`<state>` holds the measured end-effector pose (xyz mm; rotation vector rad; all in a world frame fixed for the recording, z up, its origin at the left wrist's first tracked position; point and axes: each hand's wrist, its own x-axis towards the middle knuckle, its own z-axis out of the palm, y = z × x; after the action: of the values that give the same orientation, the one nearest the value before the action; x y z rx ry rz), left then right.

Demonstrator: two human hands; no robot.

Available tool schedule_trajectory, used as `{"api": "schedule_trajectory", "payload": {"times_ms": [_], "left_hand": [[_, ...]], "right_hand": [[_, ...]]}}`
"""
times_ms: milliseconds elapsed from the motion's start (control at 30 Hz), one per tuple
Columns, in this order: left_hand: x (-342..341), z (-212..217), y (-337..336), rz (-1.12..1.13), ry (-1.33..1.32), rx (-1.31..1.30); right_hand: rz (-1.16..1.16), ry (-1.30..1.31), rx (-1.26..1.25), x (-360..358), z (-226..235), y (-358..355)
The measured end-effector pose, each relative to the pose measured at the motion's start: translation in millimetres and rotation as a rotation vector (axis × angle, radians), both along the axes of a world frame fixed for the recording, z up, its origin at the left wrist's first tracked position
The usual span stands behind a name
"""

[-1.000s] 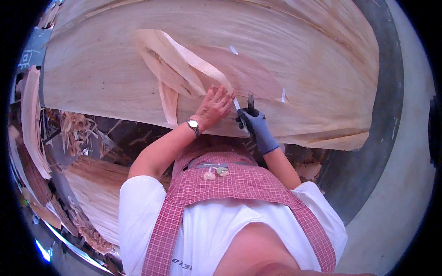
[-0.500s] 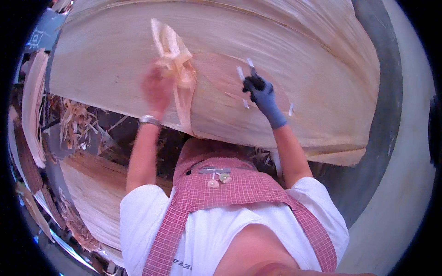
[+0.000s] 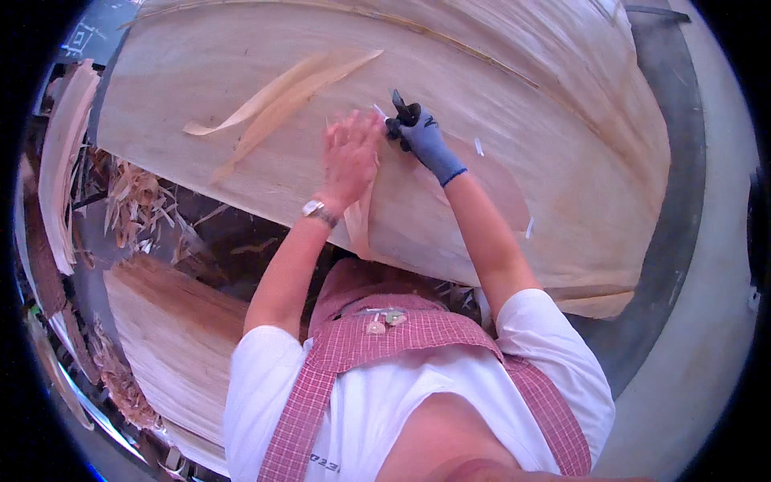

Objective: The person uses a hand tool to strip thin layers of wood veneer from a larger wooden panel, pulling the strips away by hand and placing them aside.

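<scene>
A large pale veneer sheet lies spread in front of me. My left hand, bare with a wristwatch, rests flat on it with fingers apart. A narrow veneer strip runs from under its palm toward the sheet's near edge. Right next to it, my right hand in a grey-blue glove grips a small dark cutting tool whose tip is at the sheet. A long torn veneer strip lies loose on the sheet to the left of my hands.
A second veneer sheet lies lower left. Curled wood scraps fill the dark gap between the two sheets. More veneer pieces stand along the left rim. A grey floor runs along the right.
My left hand let go of the torn strip it held up; that strip now lies on the sheet at the left. The hand came back down beside my right hand.
</scene>
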<state>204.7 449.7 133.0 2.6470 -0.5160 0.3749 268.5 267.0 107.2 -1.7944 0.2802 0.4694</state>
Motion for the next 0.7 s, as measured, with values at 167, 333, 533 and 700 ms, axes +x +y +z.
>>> {"api": "schedule_trajectory", "payload": {"times_ms": [167,333,533,700], "left_hand": [[24,-43,-19,-0.073,-0.006,0.043],[29,-39,-13,-0.138,0.025,0.167],[31,-36,-17,-0.185,-0.022,0.224],[35,-28,-15,-0.184,0.162,0.149]], "right_hand": [[0.062,0.002,0.091,0,2,-12],[0.049,0.144,-0.021,-28,36,-24],[0.363,-0.228,-1.254,-32,47,-11],[-0.164,-0.023,-0.351,-82,38,-45]]}}
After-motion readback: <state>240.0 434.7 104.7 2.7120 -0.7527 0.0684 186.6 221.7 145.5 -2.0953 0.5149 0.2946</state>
